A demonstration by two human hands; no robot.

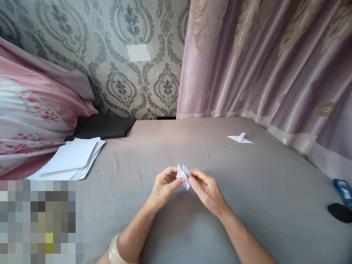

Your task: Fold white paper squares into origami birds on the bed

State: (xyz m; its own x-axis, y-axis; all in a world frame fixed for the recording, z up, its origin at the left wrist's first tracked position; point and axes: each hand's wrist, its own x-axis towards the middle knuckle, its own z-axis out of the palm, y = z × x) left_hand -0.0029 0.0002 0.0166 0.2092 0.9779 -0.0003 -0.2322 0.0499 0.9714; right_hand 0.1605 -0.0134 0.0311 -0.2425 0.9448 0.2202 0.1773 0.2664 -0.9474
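Observation:
A small folded piece of white paper [183,175], with two pointed flaps sticking up, is held between both hands above the grey sheet. My left hand [165,185] pinches its left side, the thumb lying across the lower front of the folds. On the other side, my right hand [206,187] grips the right flap between thumb and fingers. Parts of the paper's lower edge are covered by the thumbs. Farther off to the right lies another folded white paper figure [241,138] with pointed ends, apart from both hands.
A stack of white paper sheets [70,156] lies at the left, beside a black flat item [106,126] and floral fabric [35,110]. Curtains [233,66] hang along the right. A blue item [343,191] and a black rounded object [340,212] sit at the right edge.

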